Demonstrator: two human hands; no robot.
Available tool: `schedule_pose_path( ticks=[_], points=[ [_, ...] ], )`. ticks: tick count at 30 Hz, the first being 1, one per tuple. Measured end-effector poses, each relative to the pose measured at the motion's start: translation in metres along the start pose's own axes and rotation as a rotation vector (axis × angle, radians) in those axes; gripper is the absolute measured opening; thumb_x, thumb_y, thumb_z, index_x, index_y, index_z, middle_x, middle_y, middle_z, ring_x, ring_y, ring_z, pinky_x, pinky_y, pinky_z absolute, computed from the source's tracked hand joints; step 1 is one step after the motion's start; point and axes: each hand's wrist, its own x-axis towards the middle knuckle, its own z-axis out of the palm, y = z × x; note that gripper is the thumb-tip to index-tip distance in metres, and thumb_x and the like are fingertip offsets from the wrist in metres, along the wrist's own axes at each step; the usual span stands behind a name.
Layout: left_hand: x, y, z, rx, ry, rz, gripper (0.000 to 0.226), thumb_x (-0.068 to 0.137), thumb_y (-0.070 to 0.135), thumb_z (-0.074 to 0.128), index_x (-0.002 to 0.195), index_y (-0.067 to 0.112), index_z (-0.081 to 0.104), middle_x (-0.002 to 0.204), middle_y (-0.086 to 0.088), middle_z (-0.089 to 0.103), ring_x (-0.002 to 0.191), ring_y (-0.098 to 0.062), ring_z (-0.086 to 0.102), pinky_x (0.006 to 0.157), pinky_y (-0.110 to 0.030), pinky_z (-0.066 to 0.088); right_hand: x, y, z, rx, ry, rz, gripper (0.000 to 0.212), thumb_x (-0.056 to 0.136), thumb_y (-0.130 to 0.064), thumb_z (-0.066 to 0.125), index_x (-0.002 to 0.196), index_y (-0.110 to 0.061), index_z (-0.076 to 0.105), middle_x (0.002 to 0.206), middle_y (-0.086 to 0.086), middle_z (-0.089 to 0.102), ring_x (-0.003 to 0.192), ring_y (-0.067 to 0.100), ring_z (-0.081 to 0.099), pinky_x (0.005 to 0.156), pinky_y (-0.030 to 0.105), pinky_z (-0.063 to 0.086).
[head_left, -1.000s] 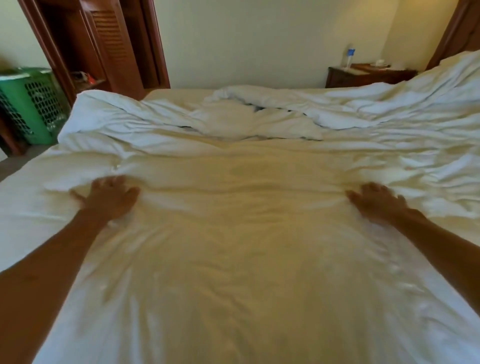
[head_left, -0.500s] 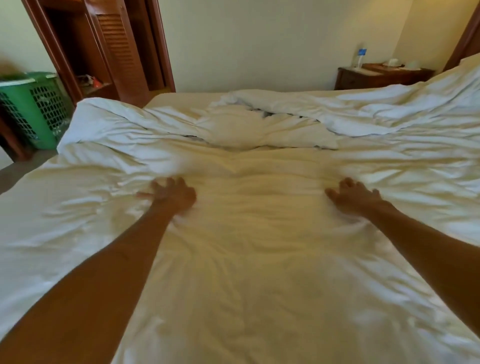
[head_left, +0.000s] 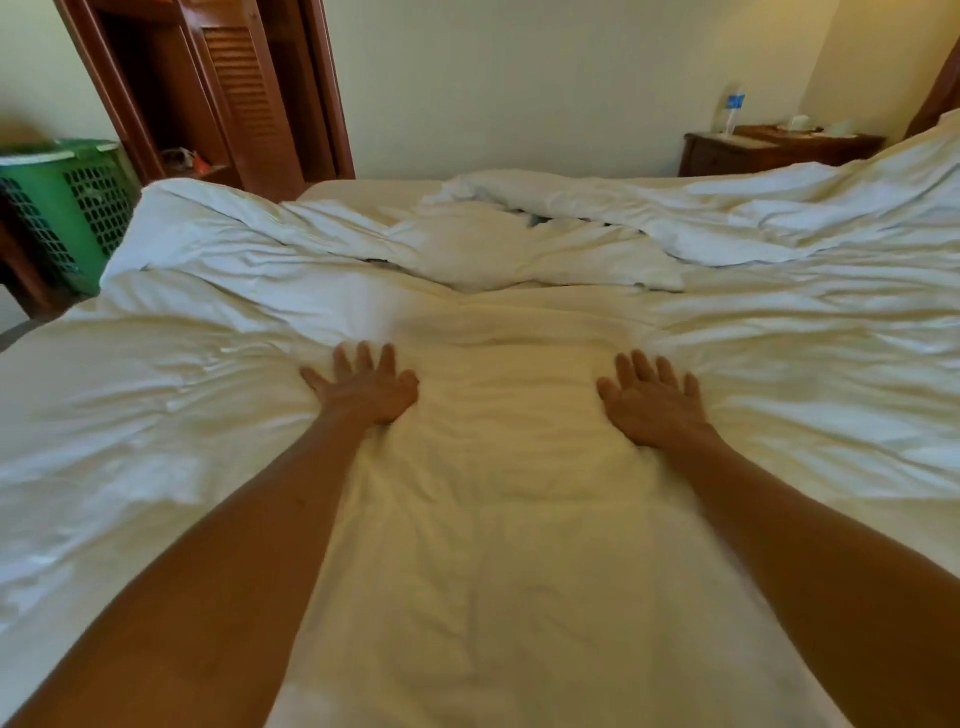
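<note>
A white, creased cotton duvet (head_left: 498, 519) is spread over most of the frame, from the lower edge up to the middle. Its edges are cut off by the frame, so its long axis can only be judged as probably running from left to right. Its far part is gathered into a rumpled ridge (head_left: 467, 249) that is laid across the upper middle of the frame, from the left side towards the upper right. The flatter part is marked by fine creases that fan out from the centre.

The duvet is carried by a bed, of which a bare strip of pale mattress sheet (head_left: 363, 189) is seen behind the ridge. A cream wall (head_left: 519, 78) is seen behind the bed. A red-brown louvred wooden door (head_left: 244, 104) is set at the upper left, with a green perforated plastic laundry basket (head_left: 62, 208) just left of it. A dark wooden nightstand (head_left: 769, 150) is placed at the upper right, and a clear bottle with a blue label (head_left: 733, 111) is stood on it.

The left hand (head_left: 363, 392) is laid palm down on the duvet at centre left, fingers straight and spread wide. The right hand (head_left: 652, 410) is pressed flat in the same way at centre right. Nothing is gripped by either hand, and the two are held well apart.
</note>
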Motion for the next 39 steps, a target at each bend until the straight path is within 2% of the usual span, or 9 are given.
schedule_pose_path(
  ticks=[6,12,16,22,26,30,32,34,39],
  points=[
    [-0.102,0.003,0.021,-0.058,0.129,0.246,0.061,0.1,0.055,0.017,0.156,0.032,0.01,0.165,0.006,0.001,0.151,-0.016,-0.002,0.119,-0.053,-0.001,-0.088,-0.008,-0.002,0.02,0.011,-0.081,0.057,0.102,-0.051,0.018,0.156,-0.034,0.011,0.165,-0.007,0.004,0.152,0.021,0.002,0.12,0.049,0.003],
    [-0.211,-0.047,0.033,-0.033,0.239,0.25,0.083,0.083,0.057,-0.005,0.152,0.026,0.029,0.161,0.002,0.024,0.149,-0.017,0.018,0.118,-0.046,0.011,-0.188,-0.012,0.006,0.039,0.073,-0.158,0.053,0.102,-0.048,0.019,0.154,-0.04,0.014,0.164,-0.006,0.01,0.151,0.017,0.005,0.121,0.047,0.006],
    [-0.276,-0.069,0.047,-0.023,0.308,0.256,0.078,0.087,0.055,0.003,0.15,0.024,0.037,0.157,-0.003,0.034,0.146,-0.022,0.028,0.115,-0.05,0.018,-0.259,-0.024,0.013,0.011,0.05,-0.298,0.054,0.102,-0.05,0.016,0.155,-0.041,0.008,0.165,-0.008,0.001,0.151,0.015,-0.002,0.121,0.045,0.001],
    [-0.383,-0.108,0.07,0.058,0.322,0.395,0.068,0.097,0.058,0.012,0.149,0.023,0.039,0.154,-0.006,0.039,0.141,-0.029,0.037,0.109,-0.055,0.03,-0.363,-0.014,0.016,-0.082,-0.017,-0.588,0.081,0.079,-0.07,-0.025,0.153,-0.043,-0.006,0.162,-0.015,-0.01,0.151,0.015,-0.009,0.121,0.045,0.001],
    [-0.447,-0.139,0.094,0.125,0.28,0.4,0.072,0.094,0.062,0.024,0.152,0.02,0.031,0.156,-0.009,0.034,0.142,-0.033,0.034,0.109,-0.059,0.029,-0.413,0.019,0.031,-0.232,0.041,-0.731,0.076,0.088,-0.07,0.008,0.154,-0.036,-0.01,0.163,-0.01,-0.009,0.151,0.023,-0.005,0.121,0.049,0.006],
    [-0.453,-0.139,0.107,0.112,0.309,0.352,0.086,0.091,0.063,0.034,0.154,0.024,-0.009,0.163,-0.007,-0.002,0.15,-0.033,0.006,0.114,-0.061,0.009,-0.432,0.013,0.051,-0.125,0.179,-0.429,0.085,0.083,-0.072,0.03,0.152,-0.042,-0.01,0.165,-0.004,-0.004,0.151,0.03,0.0,0.113,0.045,-0.007],
    [-0.451,-0.129,0.107,0.084,0.206,0.28,0.088,0.095,0.063,0.035,0.144,0.029,-0.03,0.156,-0.002,-0.03,0.148,-0.03,-0.02,0.114,-0.057,-0.01,-0.439,0.001,0.059,-0.102,0.047,-0.359,0.099,0.083,-0.067,0.047,0.147,-0.042,-0.024,0.16,-0.003,-0.028,0.146,0.031,-0.026,0.108,0.047,-0.022],
    [-0.448,-0.121,0.103,0.1,0.114,0.229,0.091,0.095,0.06,0.038,0.143,0.029,-0.033,0.155,-0.002,-0.035,0.145,-0.029,-0.028,0.112,-0.056,-0.017,-0.438,-0.001,0.058,-0.134,-0.074,-0.342,0.109,0.081,-0.065,0.055,0.141,-0.043,-0.033,0.153,-0.002,-0.042,0.139,0.03,-0.04,0.112,0.052,-0.022],
    [-0.459,-0.129,0.015,0.091,-0.369,0.291,0.083,0.1,0.046,0.042,0.152,0.028,-0.019,0.16,0.001,-0.025,0.149,-0.024,-0.019,0.118,-0.057,-0.001,-0.44,-0.015,-0.026,-0.222,-0.511,-0.338,0.107,0.085,-0.062,0.061,0.149,-0.04,-0.022,0.156,0.001,-0.035,0.147,0.033,-0.024,0.116,0.057,-0.005]
  ],
)
